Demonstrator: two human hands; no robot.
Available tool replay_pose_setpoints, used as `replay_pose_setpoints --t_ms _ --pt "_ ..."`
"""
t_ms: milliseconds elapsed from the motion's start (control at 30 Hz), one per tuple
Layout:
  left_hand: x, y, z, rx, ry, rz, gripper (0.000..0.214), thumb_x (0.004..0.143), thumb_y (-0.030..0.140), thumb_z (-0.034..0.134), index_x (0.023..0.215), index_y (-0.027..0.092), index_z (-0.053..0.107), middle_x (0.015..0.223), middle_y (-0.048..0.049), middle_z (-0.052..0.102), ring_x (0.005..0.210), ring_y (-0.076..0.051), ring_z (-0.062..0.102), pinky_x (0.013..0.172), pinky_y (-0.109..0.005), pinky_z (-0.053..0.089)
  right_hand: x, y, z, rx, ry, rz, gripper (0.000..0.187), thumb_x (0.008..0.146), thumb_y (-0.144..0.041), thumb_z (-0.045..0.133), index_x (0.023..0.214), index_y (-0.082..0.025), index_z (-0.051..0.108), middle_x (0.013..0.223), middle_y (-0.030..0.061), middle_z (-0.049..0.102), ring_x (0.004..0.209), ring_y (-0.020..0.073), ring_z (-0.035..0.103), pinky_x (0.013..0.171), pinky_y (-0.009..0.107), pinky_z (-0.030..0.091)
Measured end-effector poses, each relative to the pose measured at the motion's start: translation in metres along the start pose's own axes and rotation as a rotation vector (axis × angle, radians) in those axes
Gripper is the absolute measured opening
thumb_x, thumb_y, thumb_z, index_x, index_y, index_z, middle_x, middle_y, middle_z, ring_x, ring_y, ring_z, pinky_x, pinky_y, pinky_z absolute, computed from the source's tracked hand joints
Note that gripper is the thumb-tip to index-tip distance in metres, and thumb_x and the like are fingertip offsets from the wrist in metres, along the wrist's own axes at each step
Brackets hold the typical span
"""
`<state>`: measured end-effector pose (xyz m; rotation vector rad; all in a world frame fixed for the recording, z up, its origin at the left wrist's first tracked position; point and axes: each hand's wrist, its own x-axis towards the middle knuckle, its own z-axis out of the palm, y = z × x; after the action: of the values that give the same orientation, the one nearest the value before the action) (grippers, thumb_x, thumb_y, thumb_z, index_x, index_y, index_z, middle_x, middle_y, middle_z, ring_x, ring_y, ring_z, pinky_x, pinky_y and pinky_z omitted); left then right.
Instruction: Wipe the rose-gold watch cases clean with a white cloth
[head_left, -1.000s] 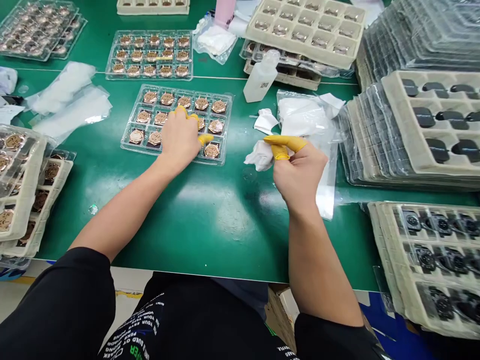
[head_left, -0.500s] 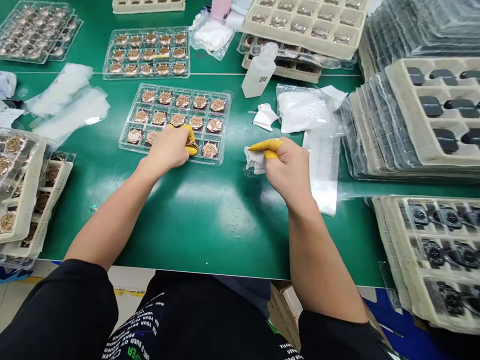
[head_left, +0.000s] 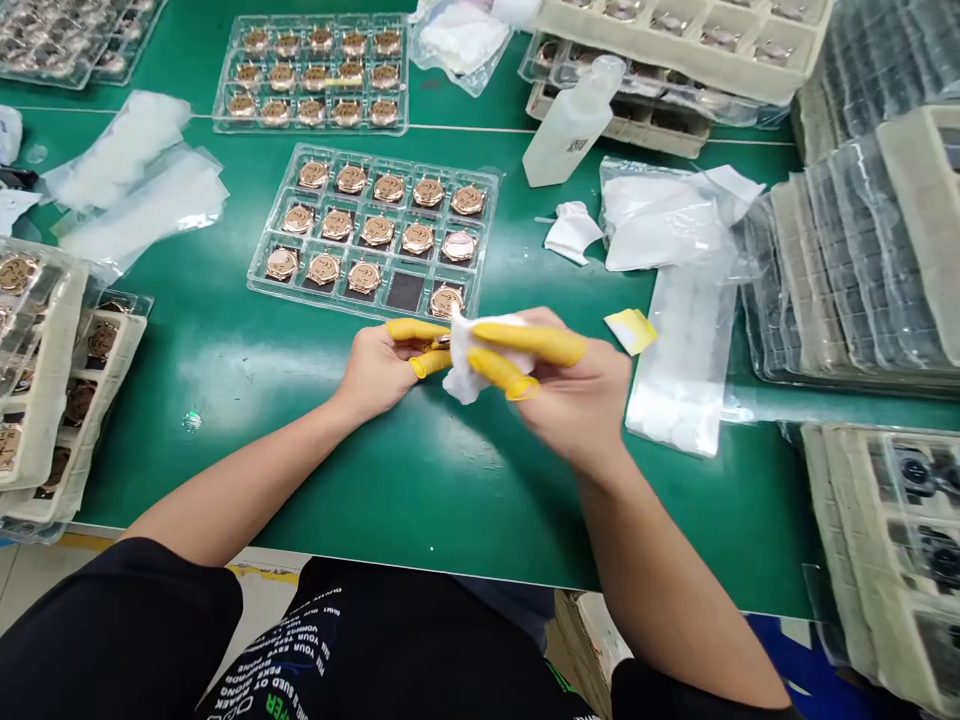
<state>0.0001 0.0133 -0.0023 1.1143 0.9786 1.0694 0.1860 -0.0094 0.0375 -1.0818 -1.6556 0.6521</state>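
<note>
My left hand (head_left: 384, 362) and my right hand (head_left: 570, 385) meet above the green table (head_left: 300, 400), both with yellow finger cots. The left hand pinches a small rose-gold watch case, mostly hidden behind the fingers. The right hand grips a crumpled white wipe (head_left: 465, 365) pressed against that case. Just behind the hands lies a clear blister tray (head_left: 375, 235) of rose-gold watch cases, with one dark pocket (head_left: 406, 290) bare in its front row.
A second clear tray (head_left: 315, 75) of cases sits farther back. A white squeeze bottle (head_left: 570, 125) and plastic bags of wipes (head_left: 675, 300) lie to the right. Beige trays are stacked at the right (head_left: 877, 260) and at the left edge (head_left: 45, 370). A yellow slip (head_left: 631, 330) lies by the right hand.
The left hand lifted a case out of the tray's front row and drew back toward me. The right hand brought the wipe leftward onto it.
</note>
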Motion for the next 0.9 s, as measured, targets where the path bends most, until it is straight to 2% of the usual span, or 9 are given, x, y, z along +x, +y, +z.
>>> replay_pose_setpoints --t_ms 133,233,333,467,600,733,900 --pt "-0.005 0.0 -0.004 0.196 0.044 0.112 0.019 0.071 0.034 0.084 0.083 0.02 0.08 0.084 -0.0021 0.076 0.078 -0.016 0.068 0.074 -0.028 0.055 -0.002 0.012 0.011 -0.374 0.014 -0.246 0.032 0.086 -0.012 0.066 0.103 -0.035 0.079 0.082 -0.0001 0.077 0.082 0.0207 0.06 0.069 0.037 0.051" --pt "-0.009 0.002 -0.006 0.456 0.031 0.222 0.005 0.075 0.025 0.075 0.074 0.022 0.079 0.072 0.0004 0.071 0.068 -0.013 0.062 0.064 -0.026 0.048 -0.005 0.023 0.015 -0.478 -0.016 -0.287 0.033 0.087 -0.013 0.064 0.108 -0.034 0.077 0.089 0.0021 0.079 0.082 0.0211 0.059 0.07 0.038 0.049" --pt "-0.012 0.005 -0.006 0.599 0.027 0.276 0.014 0.076 0.017 0.068 0.067 0.023 0.076 0.064 0.0017 0.067 0.065 -0.013 0.06 0.063 -0.026 0.046 -0.008 0.027 0.018 -0.528 -0.057 -0.277 0.023 0.088 -0.023 0.066 0.105 -0.031 0.078 0.09 0.0048 0.078 0.082 0.0218 0.06 0.07 0.039 0.048" --pt "-0.013 0.005 -0.003 0.523 0.095 0.274 0.013 0.079 0.02 0.071 0.081 0.027 0.082 0.073 0.0013 0.073 0.069 -0.014 0.063 0.068 -0.027 0.052 -0.006 0.027 0.02 -0.527 0.025 -0.265 0.019 0.084 -0.023 0.066 0.094 -0.033 0.078 0.083 0.0022 0.078 0.08 0.0225 0.063 0.068 0.04 0.051" --pt "-0.012 -0.001 -0.001 0.337 0.137 0.172 0.019 0.079 0.032 0.079 0.097 0.028 0.084 0.085 -0.0019 0.078 0.079 -0.018 0.069 0.075 -0.031 0.058 -0.003 0.026 0.02 -0.462 0.119 -0.174 0.02 0.087 -0.024 0.06 0.092 -0.032 0.078 0.077 0.0018 0.076 0.074 0.0213 0.067 0.065 0.038 0.054" --pt "-0.011 -0.006 -0.001 0.219 0.134 0.121 0.025 0.077 0.034 0.083 0.101 0.028 0.084 0.098 -0.0043 0.08 0.093 -0.022 0.073 0.087 -0.036 0.061 -0.003 0.024 0.019 -0.445 0.1 -0.169 0.02 0.089 -0.02 0.059 0.092 -0.028 0.077 0.083 0.0024 0.077 0.074 0.0185 0.07 0.065 0.033 0.052" --pt "-0.012 -0.006 0.001 0.149 0.169 0.116 0.023 0.076 0.032 0.085 0.098 0.027 0.083 0.103 -0.0043 0.08 0.097 -0.022 0.074 0.093 -0.039 0.062 -0.007 0.025 0.018 -0.629 0.041 -0.205 0.023 0.081 -0.011 0.056 0.093 -0.023 0.072 0.086 0.0042 0.073 0.07 0.0161 0.065 0.061 0.028 0.046"
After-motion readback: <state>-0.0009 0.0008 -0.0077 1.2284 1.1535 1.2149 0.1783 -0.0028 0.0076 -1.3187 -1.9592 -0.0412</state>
